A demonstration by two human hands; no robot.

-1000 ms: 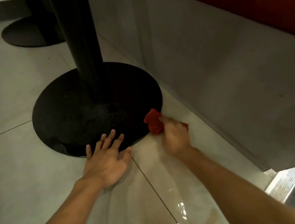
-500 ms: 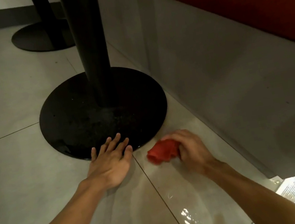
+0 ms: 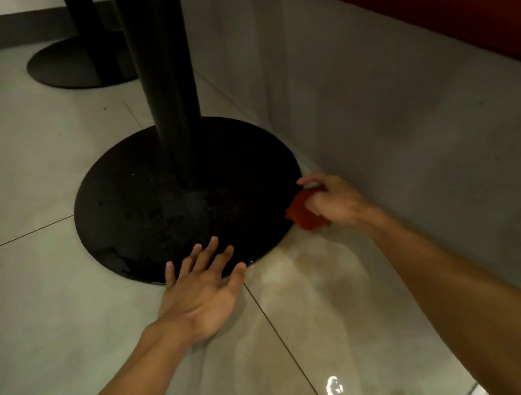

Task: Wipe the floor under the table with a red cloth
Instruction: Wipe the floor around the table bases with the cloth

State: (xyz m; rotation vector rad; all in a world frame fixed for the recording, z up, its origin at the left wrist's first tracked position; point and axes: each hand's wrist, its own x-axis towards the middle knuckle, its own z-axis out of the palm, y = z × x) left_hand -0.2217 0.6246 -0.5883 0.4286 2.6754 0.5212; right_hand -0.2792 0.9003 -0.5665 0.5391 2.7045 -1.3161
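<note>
**Cloth swings right, up to the rim of the base**

Big move in half a second: the crumpled red cloth [image 3: 304,215] was on the tile just right of the left thumb, and now it has gone right and away, to about 4 o'clock on the round black metal table base [image 3: 150,210]. The left hand [image 3: 199,295] has not budged.

Nearest us, the glossy pale tiled floor [image 3: 28,308] shows a wet, brownish smear [image 3: 311,278] on the near side of the cloth. Then the left hand: flat, fingers spread and straight, palm on the tile, fingertips over the base's rim at 6 o'clock, holding nothing.

Further out, the right hand [image 3: 336,199] has its fingers curled round the cloth. The red wad pokes out at the hand's 8 o'clock side, below the knuckles, against the base's edge. One finger sticks out at the hand's 11 o'clock, clear of the cloth. Whether the cloth touches the base or only the floor, I can't tell.

The grey wall panel [image 3: 392,104] runs along at 3 o'clock. The black column [image 3: 164,92] rises from the base, and a second round black base [image 3: 69,67] sits far off at 11 o'clock.
</note>
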